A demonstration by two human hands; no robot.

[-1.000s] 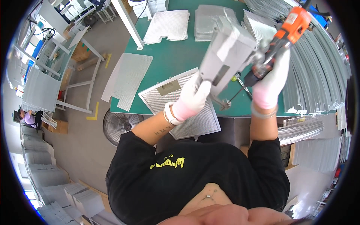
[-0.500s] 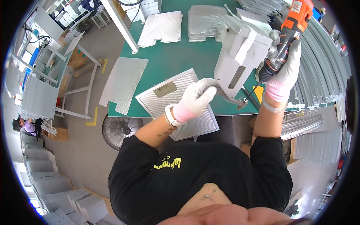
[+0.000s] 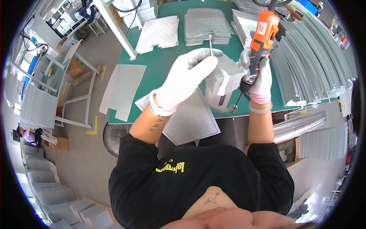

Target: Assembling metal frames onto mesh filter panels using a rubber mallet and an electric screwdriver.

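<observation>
Green table (image 3: 154,59) above grey floor (image 3: 87,152)

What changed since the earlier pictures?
The white-gloved left hand moved forward to the far end of the grey rectangular box, which swung nearer the person; the orange-and-black drill moved left. The gloved right hand still holds it; the silver mesh panel stayed put.

Over the counter (image 3: 131,47), the power screwdriver (image 3: 263,32) is right of the housing (image 3: 231,68). The mesh filter panel (image 3: 192,120) lies to their left, overhanging the near edge. Loose sheets (image 3: 127,86) lie at the left end, sheet stacks (image 3: 206,24) behind, stacked panels (image 3: 312,63) at the right. Below the near-left corner stands a floor fan (image 3: 113,141).
</observation>
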